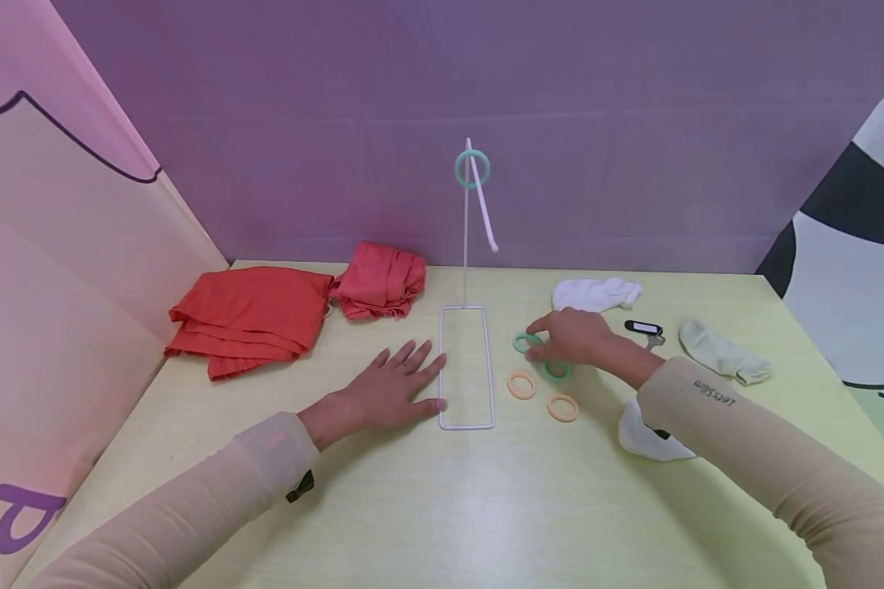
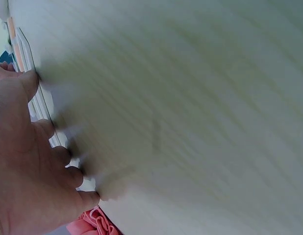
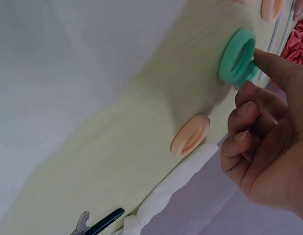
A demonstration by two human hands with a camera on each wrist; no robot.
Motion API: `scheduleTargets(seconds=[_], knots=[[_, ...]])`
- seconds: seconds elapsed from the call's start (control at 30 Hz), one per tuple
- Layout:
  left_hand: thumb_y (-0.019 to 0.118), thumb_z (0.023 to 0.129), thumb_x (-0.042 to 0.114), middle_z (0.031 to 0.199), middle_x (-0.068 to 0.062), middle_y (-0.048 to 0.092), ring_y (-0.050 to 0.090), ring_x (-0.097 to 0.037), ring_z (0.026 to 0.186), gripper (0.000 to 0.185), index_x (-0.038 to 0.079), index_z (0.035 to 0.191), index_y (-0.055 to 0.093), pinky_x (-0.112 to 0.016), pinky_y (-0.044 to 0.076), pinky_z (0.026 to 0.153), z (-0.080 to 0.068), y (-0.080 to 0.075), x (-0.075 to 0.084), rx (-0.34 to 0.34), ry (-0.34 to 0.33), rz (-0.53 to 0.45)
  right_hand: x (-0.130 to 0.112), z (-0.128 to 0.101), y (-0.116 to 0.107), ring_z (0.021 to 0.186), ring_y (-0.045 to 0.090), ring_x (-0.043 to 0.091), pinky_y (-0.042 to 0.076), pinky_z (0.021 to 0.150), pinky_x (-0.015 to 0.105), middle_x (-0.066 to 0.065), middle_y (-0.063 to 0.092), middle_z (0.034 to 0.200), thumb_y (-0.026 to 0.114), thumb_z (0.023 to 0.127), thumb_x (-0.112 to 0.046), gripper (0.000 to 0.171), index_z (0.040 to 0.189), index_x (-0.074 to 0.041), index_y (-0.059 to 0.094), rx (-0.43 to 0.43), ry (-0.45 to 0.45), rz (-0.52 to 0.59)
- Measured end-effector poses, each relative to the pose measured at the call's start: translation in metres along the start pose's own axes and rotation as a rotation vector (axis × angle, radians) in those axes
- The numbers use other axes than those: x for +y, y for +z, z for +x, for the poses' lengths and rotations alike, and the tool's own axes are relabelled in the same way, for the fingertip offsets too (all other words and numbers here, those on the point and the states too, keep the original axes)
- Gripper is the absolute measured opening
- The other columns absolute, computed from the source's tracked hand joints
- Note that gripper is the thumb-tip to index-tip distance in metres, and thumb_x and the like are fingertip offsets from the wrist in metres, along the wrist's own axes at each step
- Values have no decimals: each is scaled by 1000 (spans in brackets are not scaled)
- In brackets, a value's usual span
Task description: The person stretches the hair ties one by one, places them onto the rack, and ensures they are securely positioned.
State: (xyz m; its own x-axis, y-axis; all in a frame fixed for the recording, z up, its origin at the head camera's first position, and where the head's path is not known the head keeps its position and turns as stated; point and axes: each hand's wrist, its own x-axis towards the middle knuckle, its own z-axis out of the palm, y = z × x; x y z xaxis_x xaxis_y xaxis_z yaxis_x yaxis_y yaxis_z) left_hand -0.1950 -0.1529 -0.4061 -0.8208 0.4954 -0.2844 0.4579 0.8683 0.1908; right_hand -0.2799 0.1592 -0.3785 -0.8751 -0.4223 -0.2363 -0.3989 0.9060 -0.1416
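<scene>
My left hand (image 1: 386, 395) lies on the table with fingers spread, thumb and index fingertips at the left bar of a white wire stand (image 1: 489, 368). On the stand's long sloping arm hangs a green ring (image 1: 457, 172). My right hand (image 1: 570, 335) pinches another green ring (image 1: 516, 344) at the table between thumb and index finger, the other fingers curled. Closer to me is a further green ring (image 1: 557, 379), partly under the hand. Two orange rings (image 1: 511, 388) lie nearby. In the right wrist view, an orange ring (image 3: 178, 143) shows beyond the hand.
Two red folded cloths (image 1: 258, 315) lie at the back left. Toward the right are a white sock (image 1: 593, 294), a key with a black tag (image 1: 644, 328), a pale green sock (image 1: 722, 352) and a white item (image 1: 644, 433) partly hidden by my sleeve. A purple backdrop (image 1: 633, 164) stands behind.
</scene>
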Motion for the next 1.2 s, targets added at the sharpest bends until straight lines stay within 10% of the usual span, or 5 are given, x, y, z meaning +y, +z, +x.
scheduleTargets(seconds=[0.4,0.93,1.2], knots=[[41,99,66,171,-6,4,1,-33,158,79,27,162,14,-61,8,125,-2,-2,3,-5,8,-1,-13,-28,-19,56,52,13,37,45,29,-8,60,62,65,93,-44,41,130,-25,66,309,-106,4],[39,98,67,171,-5,3,0,-33,158,79,28,162,14,-60,7,125,0,0,-1,2,7,13,-88,-129,-91,45,44,9,28,39,25,-5,53,53,59,98,-39,31,113,-17,76,1241,-678,-94],[39,98,67,171,-5,3,0,-33,158,79,28,162,14,-60,7,125,1,1,-1,0,4,14,-97,-119,-113,47,48,14,26,40,29,-1,57,55,74,88,-25,30,117,-20,75,1306,-653,-34]])
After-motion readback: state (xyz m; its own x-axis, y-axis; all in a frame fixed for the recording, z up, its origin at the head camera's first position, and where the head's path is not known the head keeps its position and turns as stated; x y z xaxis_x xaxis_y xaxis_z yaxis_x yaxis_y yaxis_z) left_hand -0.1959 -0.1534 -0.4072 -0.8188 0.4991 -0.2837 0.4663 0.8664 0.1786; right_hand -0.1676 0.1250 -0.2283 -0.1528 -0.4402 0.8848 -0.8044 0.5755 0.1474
